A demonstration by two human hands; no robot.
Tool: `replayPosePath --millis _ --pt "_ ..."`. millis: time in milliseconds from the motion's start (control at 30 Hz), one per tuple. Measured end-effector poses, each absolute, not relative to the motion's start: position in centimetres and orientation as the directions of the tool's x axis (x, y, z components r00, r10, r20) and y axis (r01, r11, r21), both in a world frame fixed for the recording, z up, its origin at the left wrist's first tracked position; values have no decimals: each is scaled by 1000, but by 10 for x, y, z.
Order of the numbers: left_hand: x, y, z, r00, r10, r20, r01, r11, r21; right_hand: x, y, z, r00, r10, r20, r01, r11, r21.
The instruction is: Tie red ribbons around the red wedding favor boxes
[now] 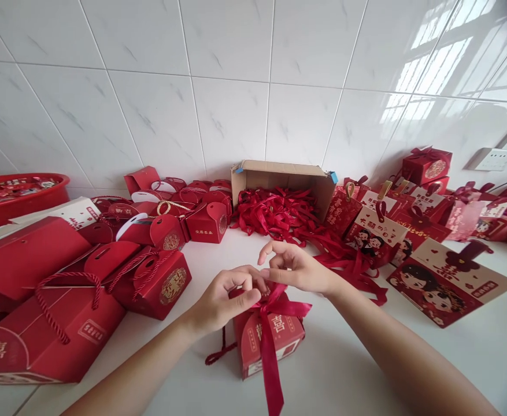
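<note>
A small red gift box (pixel 251 346) with gold and white lettering stands on the white table in front of me. A wide red ribbon (pixel 271 364) is tied at its top in a bow, one tail hanging down the front. My left hand (pixel 231 294) curls over the left of the bow, thumb and fingers closed around the ribbon, though the grip is partly hidden. Just above the knot, my right hand (pixel 299 268) has bent fingers with a gap between them, nothing visible inside. A dark red twisted cord (pixel 221 352) sticks out at the box's left.
Red boxes with cord handles (pixel 153 283) crowd the left side. A cardboard box (pixel 283 167) at the wall spills red ribbons (pixel 279 211). Cartoon-printed boxes (pixel 448 283) stand on the right. A red basin (pixel 19 202) sits far left, a power strip (pixel 491 159) far right.
</note>
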State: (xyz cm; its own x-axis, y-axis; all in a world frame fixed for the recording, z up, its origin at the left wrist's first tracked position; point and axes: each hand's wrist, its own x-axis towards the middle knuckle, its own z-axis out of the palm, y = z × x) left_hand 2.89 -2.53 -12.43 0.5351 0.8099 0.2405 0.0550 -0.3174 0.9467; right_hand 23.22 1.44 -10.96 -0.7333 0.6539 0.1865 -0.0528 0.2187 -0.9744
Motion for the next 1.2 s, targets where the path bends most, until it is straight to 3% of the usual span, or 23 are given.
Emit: replayPosePath --millis 167,267,333,467,533,700,800,967,1133,1200 --pt "29 -23 -127 479 846 235 37 -287 957 246 2 -81 -591 722 361 159 542 -825" --pt "30 -24 -127 429 868 251 64 -306 950 264 -12 -71 -499 766 405 283 586 -759" --pt "31 -26 -127 396 879 266 98 -328 940 276 -22 -76 -522 777 350 307 555 -773" --pt "35 -30 -129 368 890 268 151 -341 928 284 -40 -107 -722 689 70 391 489 -780" --pt "37 -30 -134 304 911 277 155 -334 930 279 -48 -122 -743 670 2 419 466 -779" --pt "47 -30 -148 149 932 331 77 -345 936 270 -63 -136 -552 834 29 431 315 -845" --pt "49 -30 -153 105 933 344 66 -352 934 276 -67 -139 -472 881 -27 423 200 -884" --pt "50 -31 -156 90 950 298 51 -303 952 290 -71 -141 -453 878 -154 503 109 -857" --pt "53 -33 -157 128 960 249 62 -258 964 303 -74 -138 -336 917 -216 372 -81 -925" --pt "53 -34 -154 205 954 217 86 -238 967 311 -74 -134 -264 951 -161 325 -70 -943"
